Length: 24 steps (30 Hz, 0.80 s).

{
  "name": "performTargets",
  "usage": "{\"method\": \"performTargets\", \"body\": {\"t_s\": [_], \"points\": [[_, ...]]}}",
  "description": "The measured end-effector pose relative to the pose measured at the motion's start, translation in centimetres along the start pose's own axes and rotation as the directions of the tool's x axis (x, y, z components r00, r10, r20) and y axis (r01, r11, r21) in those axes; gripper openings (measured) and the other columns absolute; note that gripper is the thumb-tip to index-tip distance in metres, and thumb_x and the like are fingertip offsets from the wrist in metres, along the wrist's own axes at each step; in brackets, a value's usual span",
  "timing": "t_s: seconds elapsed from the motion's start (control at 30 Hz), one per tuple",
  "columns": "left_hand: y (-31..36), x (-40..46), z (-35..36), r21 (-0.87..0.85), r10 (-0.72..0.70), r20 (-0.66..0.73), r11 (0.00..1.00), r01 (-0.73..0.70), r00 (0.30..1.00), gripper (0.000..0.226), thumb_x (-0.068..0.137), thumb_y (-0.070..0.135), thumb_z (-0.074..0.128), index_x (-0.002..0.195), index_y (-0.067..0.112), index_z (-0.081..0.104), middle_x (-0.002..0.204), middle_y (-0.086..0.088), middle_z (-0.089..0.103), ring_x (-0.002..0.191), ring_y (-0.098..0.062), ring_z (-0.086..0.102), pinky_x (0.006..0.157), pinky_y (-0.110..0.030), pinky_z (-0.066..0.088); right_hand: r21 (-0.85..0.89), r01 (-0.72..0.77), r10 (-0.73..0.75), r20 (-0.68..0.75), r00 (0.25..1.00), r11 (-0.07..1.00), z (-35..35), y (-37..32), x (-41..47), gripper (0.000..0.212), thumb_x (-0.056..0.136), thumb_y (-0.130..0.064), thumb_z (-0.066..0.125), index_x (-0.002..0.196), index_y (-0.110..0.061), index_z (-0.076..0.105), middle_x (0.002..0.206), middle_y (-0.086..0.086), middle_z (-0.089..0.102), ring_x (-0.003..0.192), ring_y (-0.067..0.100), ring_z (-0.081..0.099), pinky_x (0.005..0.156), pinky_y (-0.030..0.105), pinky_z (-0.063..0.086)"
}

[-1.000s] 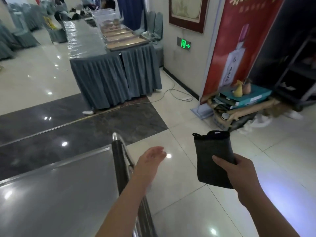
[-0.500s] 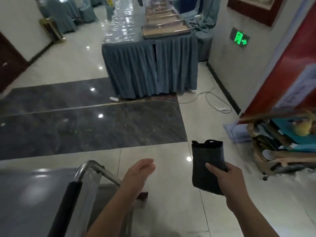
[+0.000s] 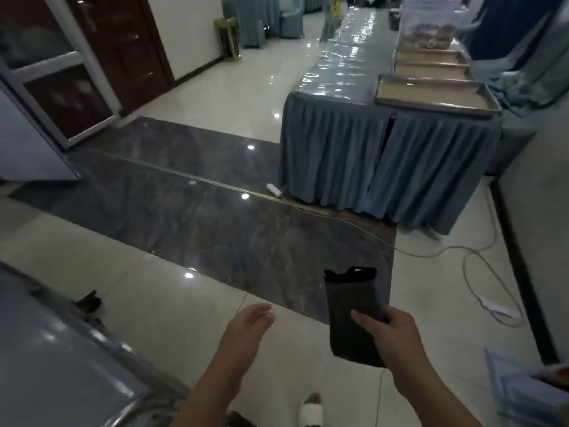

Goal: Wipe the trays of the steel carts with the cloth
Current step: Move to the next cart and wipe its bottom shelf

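Right now the person stands beside a steel cart (image 3: 55, 365), and its flat grey tray fills the low left corner of the view. The right hand (image 3: 397, 343) holds a dark cloth (image 3: 354, 315), folded into a long shape. The thumb lies on the front of it and the other fingers are tucked behind, so the grip looks firm. The left hand (image 3: 246, 337) is open, with the fingers close together, and it holds nothing. It hangs over the pale floor (image 3: 184, 318), just past the shiny edge of the cart.

The step now seems to be getting the cloth over to the tray. To do this well, the person should swing the right hand across to the left and lay the cloth flat on the steel. A flat cloth will clean more than a bunched one. Long strokes from one side to the other, going into the corners by the raised rim, should leave no spots. The free left hand could hold the cart rail so the cart does not roll away.

The tray is down and to the left of both hands. The left hand is near its edge, but not touching it. The right hand and the cloth are well apart from the tray, with the left arm in between.

A white cord (image 3: 480, 272) lies on the floor to the right, so the person should watch their feet. A long counter (image 3: 385, 155) with a blue skirt stands far ahead.
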<state>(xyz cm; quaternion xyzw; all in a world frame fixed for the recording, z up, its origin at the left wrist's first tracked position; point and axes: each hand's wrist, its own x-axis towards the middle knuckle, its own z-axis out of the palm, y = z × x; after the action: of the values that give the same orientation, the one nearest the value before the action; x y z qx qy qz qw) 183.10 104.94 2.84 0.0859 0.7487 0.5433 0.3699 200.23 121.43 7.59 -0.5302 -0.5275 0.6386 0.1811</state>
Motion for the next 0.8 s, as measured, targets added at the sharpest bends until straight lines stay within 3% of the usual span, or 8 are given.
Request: {"method": "performTargets", "body": {"t_s": [0.07, 0.13, 0.3, 0.5, 0.6, 0.73, 0.8], "points": [[2.9, 3.8, 0.4, -0.023, 0.009, -0.002, 1.0, -0.009, 1.0, 0.016, 0.093, 0.026, 0.067, 0.109, 0.029, 0.07, 0.112, 0.007, 0.071, 0.108, -0.011, 0.064, 0.099, -0.035, 0.05, -0.049, 0.007, -0.005, 0.044, 0.999, 0.999, 1.0, -3.7, 3.3, 0.006, 0.084, -0.011, 0.077, 0.088, -0.013, 0.074, 0.072, 0.003, 0.075, 0.073, 0.026, 0.073, 0.065, 0.041, 0.061], [6.0, 7.6, 0.5, -0.045, 0.026, -0.017, 0.999, -0.027, 1.0, 0.016, 0.093, 0.026, 0.067, 0.108, 0.03, 0.07, 0.112, 0.007, 0.071, 0.108, -0.011, 0.064, 0.099, -0.035, 0.05, -0.043, 0.018, -0.015, 0.067, 0.998, 0.999, 2.0, -7.3, 6.3, 0.008, 0.084, -0.009, 0.077, 0.091, -0.01, 0.073, 0.076, 0.008, 0.075, 0.069, 0.024, 0.072, 0.053, 0.032, 0.057], [11.5, 15.3, -0.7, -0.075, 0.064, -0.08, 0.995, -0.07, 0.995, 0.018, 0.094, 0.029, 0.066, 0.112, 0.032, 0.069, 0.117, 0.01, 0.069, 0.112, -0.006, 0.061, 0.103, -0.036, 0.048, -0.036, 0.01, -0.005, 0.128, 0.992, 0.999, 6.1, -13.8, 14.4, 0.005, 0.086, -0.009, 0.075, 0.09, -0.007, 0.072, 0.076, 0.01, 0.074, 0.066, 0.024, 0.071, 0.045, 0.028, 0.054], [11.3, 24.0, -4.1, -0.111, -0.04, -0.28, 0.994, 0.009, 0.959, 0.022, 0.093, 0.025, 0.068, 0.114, 0.033, 0.068, 0.115, 0.007, 0.07, 0.111, -0.011, 0.063, 0.102, -0.037, 0.049, -0.161, 0.008, 0.047, 0.334, 0.942, 0.987, 15.5, -18.4, 26.9, 0.007, 0.088, -0.01, 0.073, 0.096, -0.009, 0.072, 0.089, 0.014, 0.073, 0.081, 0.031, 0.07, 0.07, 0.045, 0.06], [11.1, 26.5, -6.3, -0.186, -0.169, -0.439, 0.978, 0.095, 0.882, 0.016, 0.093, 0.027, 0.068, 0.105, 0.038, 0.07, 0.113, 0.005, 0.07, 0.108, -0.014, 0.064, 0.098, -0.037, 0.05, -0.253, 0.013, 0.107, 0.457, 0.883, 0.967, 21.3, -20.6, 32.2, 0.006, 0.09, -0.013, 0.071, 0.096, -0.015, 0.071, 0.094, 0.011, 0.073, 0.088, 0.033, 0.07, 0.084, 0.053, 0.058], [12.8, 28.2, -8.6, -0.322, -0.281, -0.618, 0.942, 0.09, 0.734, 0.016, 0.093, 0.022, 0.068, 0.104, 0.034, 0.071, 0.11, 0.002, 0.071, 0.104, -0.014, 0.065, 0.096, -0.036, 0.051, -0.413, 0.124, 0.186, 0.633, 0.752, 0.902, 30.2, -23.4, 37.0, 0.009, 0.092, -0.009, 0.066, 0.1, -0.008, 0.07, 0.095, 0.015, 0.072, 0.086, 0.035, 0.069, 0.067, 0.04, 0.058], [13.7, 28.7, -9.6, -0.342, -0.288, -0.697, 0.938, 0.048, 0.656, 0.022, 0.093, 0.013, 0.068, 0.102, 0.033, 0.07, 0.109, 0.001, 0.071, 0.104, -0.015, 0.066, 0.092, -0.033, 0.052, -0.464, 0.209, 0.224, 0.714, 0.663, 0.861, 35.2, -24.3, 37.7, 0.005, 0.092, -0.009, 0.064, 0.092, -0.008, 0.068, 0.095, 0.017, 0.07, 0.086, 0.034, 0.067, 0.073, 0.045, 0.059]]}}
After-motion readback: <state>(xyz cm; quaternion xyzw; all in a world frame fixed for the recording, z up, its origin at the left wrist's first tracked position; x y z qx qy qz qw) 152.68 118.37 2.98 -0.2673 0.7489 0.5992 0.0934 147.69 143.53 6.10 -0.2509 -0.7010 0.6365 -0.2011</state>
